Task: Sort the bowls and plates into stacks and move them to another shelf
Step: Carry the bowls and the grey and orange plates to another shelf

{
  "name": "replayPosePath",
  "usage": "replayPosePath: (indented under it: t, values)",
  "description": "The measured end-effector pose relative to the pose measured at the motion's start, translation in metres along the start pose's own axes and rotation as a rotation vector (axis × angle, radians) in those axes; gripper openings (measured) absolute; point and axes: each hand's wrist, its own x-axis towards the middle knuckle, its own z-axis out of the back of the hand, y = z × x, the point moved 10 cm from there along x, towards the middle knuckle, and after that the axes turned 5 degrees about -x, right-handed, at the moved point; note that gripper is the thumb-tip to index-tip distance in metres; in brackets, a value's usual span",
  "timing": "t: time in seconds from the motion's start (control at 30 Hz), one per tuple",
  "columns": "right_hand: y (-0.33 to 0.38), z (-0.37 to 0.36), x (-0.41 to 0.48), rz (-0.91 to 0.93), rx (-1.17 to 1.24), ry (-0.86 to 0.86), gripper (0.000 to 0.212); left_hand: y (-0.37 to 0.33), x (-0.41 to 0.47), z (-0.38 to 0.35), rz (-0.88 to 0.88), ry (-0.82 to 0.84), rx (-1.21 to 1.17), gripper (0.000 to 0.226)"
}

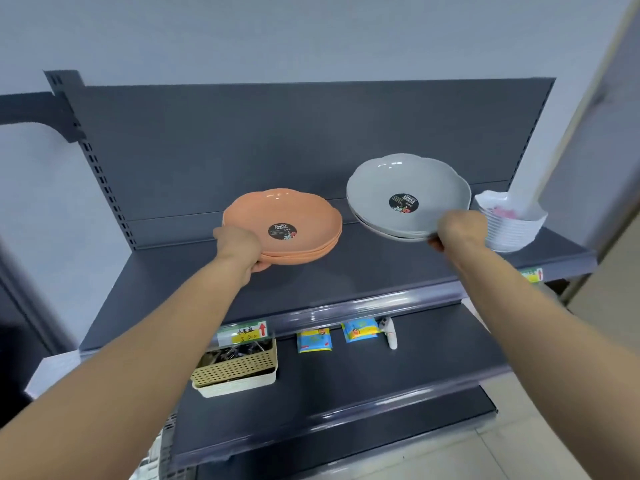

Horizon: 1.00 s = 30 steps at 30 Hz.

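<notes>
A small stack of orange plates [294, 216], each top one bearing a round black sticker, sits low over the top grey shelf [194, 271]. My left hand [239, 247] grips its near-left rim. A stack of grey plates [398, 181] with the same sticker is tilted and raised above the shelf's right half. My right hand [457, 230] grips its near-right edge. A stack of white bowls [509, 226] stands at the shelf's far right, with something pink inside the top one.
On the shelf below are a cream perforated basket [239, 368] of dark items, two blue packets [313, 341], and a small white object [389, 332]. Price labels hang on the shelf's front rail. A white column rises behind the bowls at right.
</notes>
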Motion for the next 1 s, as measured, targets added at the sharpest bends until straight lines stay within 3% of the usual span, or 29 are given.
replayPosePath:
  t: [0.2,0.4,0.5,1.0]
  values:
    - [0.004,-0.003,0.032,0.026,-0.051,0.016,0.030,0.003,0.035,-0.044,0.025,0.020,0.000,0.044]
    - [-0.004,-0.006,0.069,-0.007,-0.042,0.008,0.012,0.012,0.054,-0.077,0.044,-0.005,0.021,0.045]
    - [-0.016,-0.015,0.100,-0.038,-0.026,0.031,0.020,0.018,0.061,-0.093,0.034,-0.029,0.031,0.045]
    - [-0.073,-0.046,0.239,-0.097,-0.190,0.265,0.021,0.082,0.049,-0.162,0.134,-0.301,-0.038,0.041]
